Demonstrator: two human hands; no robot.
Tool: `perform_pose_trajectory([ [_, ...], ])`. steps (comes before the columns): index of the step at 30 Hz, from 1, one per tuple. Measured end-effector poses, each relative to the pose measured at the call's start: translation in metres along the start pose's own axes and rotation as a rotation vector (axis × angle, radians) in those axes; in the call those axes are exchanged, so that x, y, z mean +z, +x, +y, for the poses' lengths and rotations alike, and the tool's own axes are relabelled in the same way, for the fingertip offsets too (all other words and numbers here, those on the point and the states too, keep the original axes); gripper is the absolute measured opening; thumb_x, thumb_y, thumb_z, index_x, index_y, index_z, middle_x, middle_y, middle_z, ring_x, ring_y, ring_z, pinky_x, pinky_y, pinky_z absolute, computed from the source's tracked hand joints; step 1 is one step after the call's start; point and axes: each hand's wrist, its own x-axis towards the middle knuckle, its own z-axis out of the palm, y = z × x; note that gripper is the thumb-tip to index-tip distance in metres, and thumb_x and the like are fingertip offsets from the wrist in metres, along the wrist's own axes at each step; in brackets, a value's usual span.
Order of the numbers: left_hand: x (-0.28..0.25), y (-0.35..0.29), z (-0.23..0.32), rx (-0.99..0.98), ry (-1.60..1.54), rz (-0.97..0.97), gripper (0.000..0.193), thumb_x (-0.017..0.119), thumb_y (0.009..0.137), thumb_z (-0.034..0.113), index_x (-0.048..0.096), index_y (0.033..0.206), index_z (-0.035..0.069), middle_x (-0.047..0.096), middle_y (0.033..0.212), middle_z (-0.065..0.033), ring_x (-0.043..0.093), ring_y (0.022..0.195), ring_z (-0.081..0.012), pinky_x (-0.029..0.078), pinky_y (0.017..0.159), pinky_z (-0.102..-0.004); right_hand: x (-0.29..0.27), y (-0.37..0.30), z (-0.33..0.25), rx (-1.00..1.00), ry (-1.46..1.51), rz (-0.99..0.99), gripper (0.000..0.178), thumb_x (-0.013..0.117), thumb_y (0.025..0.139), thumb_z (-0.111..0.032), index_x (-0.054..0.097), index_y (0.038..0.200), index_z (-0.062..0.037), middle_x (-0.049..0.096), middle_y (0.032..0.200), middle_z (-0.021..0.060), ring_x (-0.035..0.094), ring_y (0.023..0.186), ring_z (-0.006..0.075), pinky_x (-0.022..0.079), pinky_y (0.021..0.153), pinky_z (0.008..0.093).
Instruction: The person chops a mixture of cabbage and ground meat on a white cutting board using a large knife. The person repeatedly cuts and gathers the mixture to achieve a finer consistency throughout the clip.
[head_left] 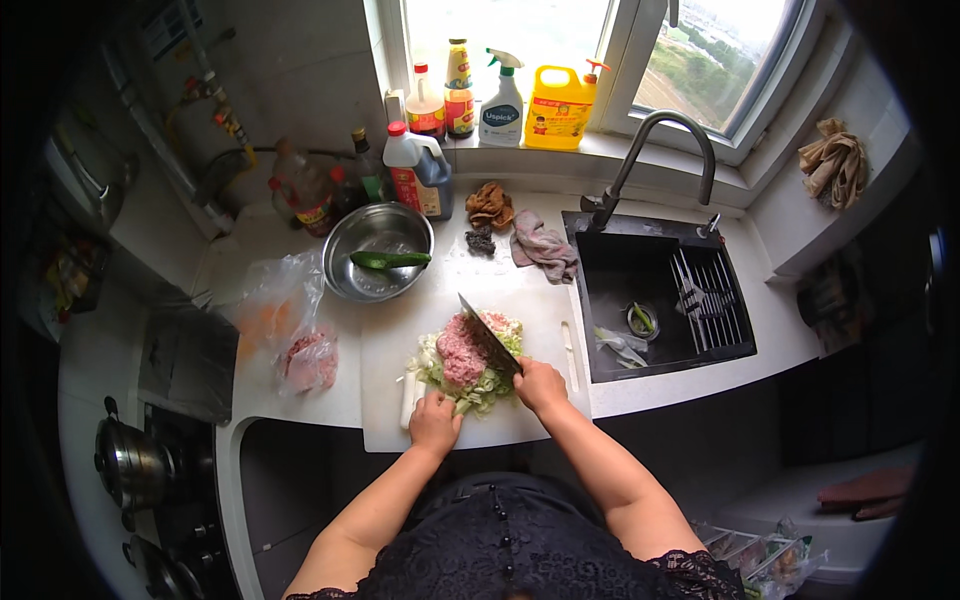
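At frame center, the right hand [541,385] grips a knife [488,338] beside pink minced meat [462,352] on chopped greens [490,389]; lower left, the left hand [435,424] curls at the greens' edge, its grip unclear.

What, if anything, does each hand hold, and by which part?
Right hand: knife, by its handle end; left hand: at chopped greens, grip unclear.

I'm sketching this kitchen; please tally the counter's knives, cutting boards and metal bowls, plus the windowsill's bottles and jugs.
Kitchen knife: 1
Cutting board: 1
Metal bowl: 1
Bottles (red-capped bottle, sauce bottle, spray bottle): 3
Yellow jug: 1
Total: 7
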Motion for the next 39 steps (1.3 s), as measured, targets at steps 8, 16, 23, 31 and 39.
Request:
perform_pose_trajectory([
  [8, 0.004, 0.005, -0.001, 0.039, 0.044, 0.044, 0.026, 0.077, 0.066, 0.026, 0.063, 0.080, 0.009, 0.056, 0.100, -0.0083, 0.055, 0.094, -0.0293, 0.049, 0.076, -0.0412, -0.020, -0.002, -0.004, 0.007, 0.036, 0.053, 0.035, 0.053, 0.080, -0.022, 0.065, 0.113, -0.0209, 0.067, 0.090, 0.0172, 0.063, 0.086, 0.0371, 0.050, 0.079, 0.0472],
  [16, 0.002, 0.001, 0.003, 0.013, 0.138, -0.021, 0.032, 0.075, 0.067, 0.028, 0.061, 0.087, 0.007, 0.053, 0.107, -0.0095, 0.058, 0.090, -0.0293, 0.052, 0.070, -0.0424, -0.011, -0.005, 0.004, -0.018, 0.018, 0.016, 0.034, 0.053, 0.080, -0.022, 0.065, 0.112, -0.0205, 0.068, 0.091, 0.0164, 0.063, 0.086, 0.0371, 0.050, 0.079, 0.0473],
  [23, -0.004, 0.005, 0.002, -0.065, 0.130, -0.066, 0.034, 0.073, 0.068, 0.028, 0.060, 0.090, 0.005, 0.053, 0.110, -0.0110, 0.060, 0.089, -0.0305, 0.053, 0.067, -0.0440, -0.016, -0.004, -0.005, -0.027, -0.016, -0.065, 0.032, 0.055, 0.083, -0.024, 0.064, 0.113, -0.0188, 0.067, 0.096, 0.0174, 0.063, 0.092, 0.0369, 0.050, 0.082, 0.0466],
  [31, 0.007, 0.010, -0.011, 0.037, 0.043, 0.011, 0.049, 0.070, 0.074, 0.033, 0.058, 0.113, 0.007, 0.057, 0.113, -0.0143, 0.053, 0.106, -0.0361, 0.039, 0.097, -0.0469, -0.011, -0.003, -0.008, -0.038, -0.023, -0.111, 0.033, 0.055, 0.083, -0.023, 0.063, 0.114, -0.0204, 0.067, 0.094, 0.0179, 0.063, 0.090, 0.0367, 0.050, 0.081, 0.0468],
  [39, -0.009, 0.007, -0.008, 0.100, 0.020, 0.098, 0.051, 0.072, 0.075, 0.039, 0.060, 0.113, 0.007, 0.059, 0.110, -0.0155, 0.055, 0.104, -0.0334, 0.046, 0.089, -0.0426, -0.016, 0.010, -0.019, -0.005, 0.037, 0.015, 0.027, 0.053, 0.080, -0.020, 0.065, 0.102, -0.0121, 0.066, 0.089, 0.0202, 0.062, 0.088, 0.0393, 0.049, 0.079, 0.0491],
])
